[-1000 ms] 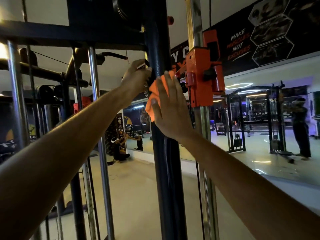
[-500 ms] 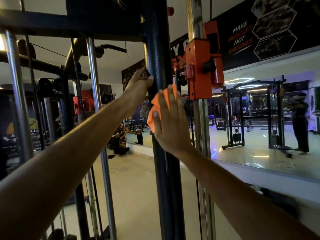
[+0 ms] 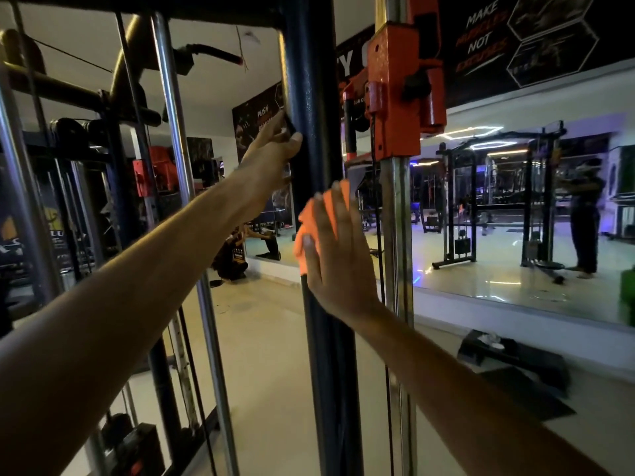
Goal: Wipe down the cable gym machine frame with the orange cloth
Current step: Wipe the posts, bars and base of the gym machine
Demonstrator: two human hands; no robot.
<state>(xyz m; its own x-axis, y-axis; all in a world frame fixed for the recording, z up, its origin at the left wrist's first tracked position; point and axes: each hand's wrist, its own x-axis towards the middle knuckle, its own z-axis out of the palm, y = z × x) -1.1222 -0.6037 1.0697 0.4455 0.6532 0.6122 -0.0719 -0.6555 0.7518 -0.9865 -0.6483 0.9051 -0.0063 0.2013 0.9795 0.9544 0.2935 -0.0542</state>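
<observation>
Overhead, mirror wall (image 3: pixel 515 235) reflects machines.

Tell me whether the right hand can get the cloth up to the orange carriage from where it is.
Probably yes: the right hand presses the orange cloth on the black post, and the orange carriage sits just up-right, nothing between.

A pale glossy floor (image 3: pixel 275 372) spreads beneath the hands. Right of them a long wall mirror (image 3: pixel 515 218) reflects gym machines and white and blue ceiling lights; above it hangs a dark banner (image 3: pixel 536 39) reading "MAKE MUSCLES NOT EXCUSES". Beyond the hands a second poster (image 3: pixel 257 118) hangs on the far wall. Dark mats (image 3: pixel 515 369) lie below the mirror.
</observation>
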